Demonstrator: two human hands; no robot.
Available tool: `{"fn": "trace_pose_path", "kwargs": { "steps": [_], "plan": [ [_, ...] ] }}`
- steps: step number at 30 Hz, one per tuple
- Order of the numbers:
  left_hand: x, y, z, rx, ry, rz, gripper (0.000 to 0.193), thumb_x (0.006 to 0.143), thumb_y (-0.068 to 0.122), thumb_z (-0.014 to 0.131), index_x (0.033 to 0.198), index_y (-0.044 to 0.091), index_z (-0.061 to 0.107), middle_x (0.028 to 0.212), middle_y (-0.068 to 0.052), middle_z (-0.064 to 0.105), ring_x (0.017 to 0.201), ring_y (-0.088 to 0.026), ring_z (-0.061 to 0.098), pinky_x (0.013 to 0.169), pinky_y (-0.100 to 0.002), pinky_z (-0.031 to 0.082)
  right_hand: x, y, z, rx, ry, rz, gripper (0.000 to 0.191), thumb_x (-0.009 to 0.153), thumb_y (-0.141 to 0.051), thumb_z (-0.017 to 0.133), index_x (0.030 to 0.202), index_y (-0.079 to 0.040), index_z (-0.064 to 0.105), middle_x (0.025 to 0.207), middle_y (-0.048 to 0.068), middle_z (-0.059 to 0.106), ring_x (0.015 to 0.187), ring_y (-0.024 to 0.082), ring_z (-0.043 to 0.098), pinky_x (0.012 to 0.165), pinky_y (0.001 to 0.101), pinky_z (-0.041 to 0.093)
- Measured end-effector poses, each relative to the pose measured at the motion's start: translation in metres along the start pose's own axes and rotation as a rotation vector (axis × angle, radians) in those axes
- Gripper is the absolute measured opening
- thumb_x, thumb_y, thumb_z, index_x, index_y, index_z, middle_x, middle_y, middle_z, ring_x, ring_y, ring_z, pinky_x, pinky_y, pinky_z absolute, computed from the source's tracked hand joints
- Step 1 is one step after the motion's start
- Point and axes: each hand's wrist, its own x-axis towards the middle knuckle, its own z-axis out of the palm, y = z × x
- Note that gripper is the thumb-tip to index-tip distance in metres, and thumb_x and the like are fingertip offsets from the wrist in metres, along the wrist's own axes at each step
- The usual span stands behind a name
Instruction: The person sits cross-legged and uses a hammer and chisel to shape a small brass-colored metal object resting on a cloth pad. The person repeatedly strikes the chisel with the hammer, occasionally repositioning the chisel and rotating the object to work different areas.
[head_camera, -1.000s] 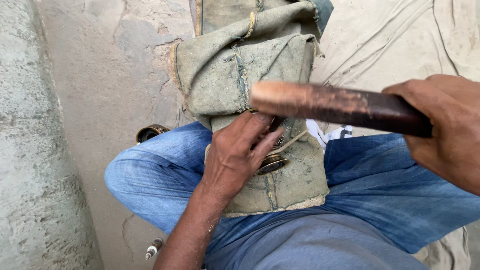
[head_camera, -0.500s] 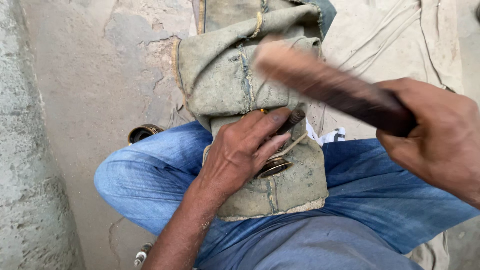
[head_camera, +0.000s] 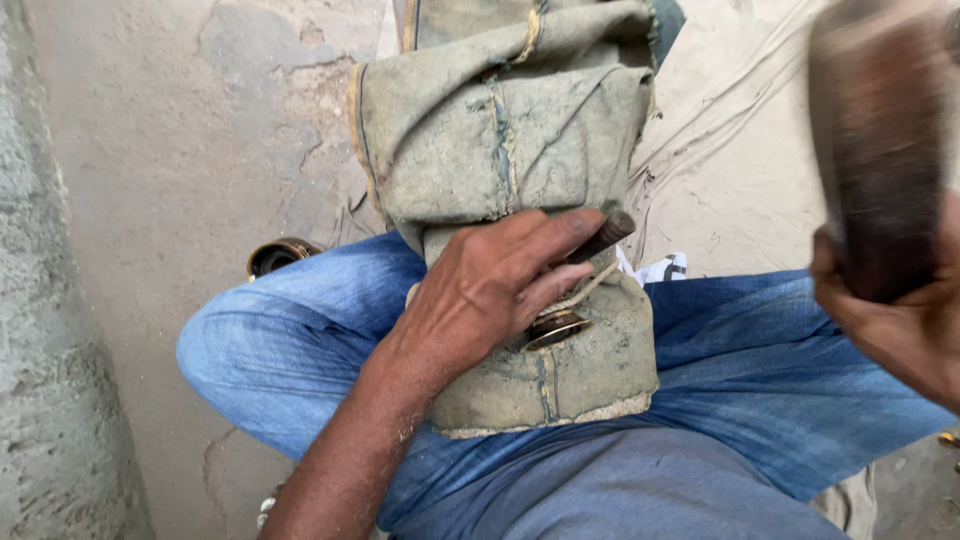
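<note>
My left hand (head_camera: 490, 295) rests on a folded grey-green cloth pad (head_camera: 500, 130) laid over my lap. Its fingers grip a short dark metal punch (head_camera: 605, 236), tip down on a small round brass piece (head_camera: 556, 327) that sits on the pad. My right hand (head_camera: 905, 320) is at the right edge, closed around a thick dark wooden mallet (head_camera: 875, 140). The mallet is raised upright and blurred, well apart from the punch.
I sit cross-legged in blue jeans (head_camera: 790, 370) on a sandy concrete floor (head_camera: 170, 150). A round brass ring (head_camera: 275, 256) lies on the floor behind my left knee. A rough concrete edge (head_camera: 50, 330) runs along the left. Pale crumpled cloth (head_camera: 730, 130) lies to the right.
My right hand has swung the mallet up and to the right, from lying across above the punch to standing upright. My left hand keeps the punch on the brass piece.
</note>
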Motion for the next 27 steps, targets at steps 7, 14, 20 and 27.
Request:
{"fn": "trace_pose_path", "kwargs": {
  "steps": [7, 14, 20, 27],
  "plan": [
    [0.003, -0.003, 0.003, -0.003, -0.089, -0.051, 0.04, 0.096, 0.029, 0.071, 0.134, 0.019, 0.062, 0.089, -0.003, 0.069, 0.069, -0.018, 0.068, 0.06, -0.035, 0.059, -0.003, 0.017, 0.0, -0.237, -0.135, 0.119, 0.027, 0.089, -0.004, 0.073, 0.115, -0.006, 0.065, 0.093, 0.009, 0.063, 0.083, 0.019, 0.066, 0.076, 0.0324, 0.059],
    [0.003, -0.009, 0.0, -0.02, -0.096, 0.019, 0.041, 0.099, 0.029, 0.07, 0.136, 0.018, 0.06, 0.093, -0.004, 0.068, 0.075, -0.02, 0.068, 0.066, -0.036, 0.059, -0.004, 0.022, 0.006, -0.314, -0.193, 0.072, 0.022, 0.09, -0.006, 0.074, 0.111, -0.009, 0.067, 0.089, 0.008, 0.062, 0.081, 0.018, 0.066, 0.074, 0.0317, 0.059],
    [0.006, -0.009, -0.002, -0.038, -0.112, 0.029, 0.042, 0.097, 0.028, 0.071, 0.136, 0.018, 0.061, 0.091, -0.004, 0.068, 0.077, -0.021, 0.069, 0.069, -0.037, 0.059, -0.01, 0.044, 0.014, -0.036, -0.093, -0.012, 0.021, 0.086, 0.003, 0.073, 0.104, -0.004, 0.066, 0.08, 0.007, 0.058, 0.067, 0.018, 0.061, 0.059, 0.032, 0.051],
    [0.01, -0.01, -0.008, -0.08, -0.117, 0.061, 0.041, 0.096, 0.028, 0.072, 0.134, 0.016, 0.062, 0.094, -0.005, 0.07, 0.079, -0.022, 0.069, 0.07, -0.039, 0.058, -0.007, 0.06, 0.027, 0.142, -0.006, -0.022, 0.021, 0.088, 0.004, 0.072, 0.106, -0.002, 0.063, 0.072, 0.005, 0.056, 0.055, 0.015, 0.058, 0.051, 0.0297, 0.045]
  ]
}}
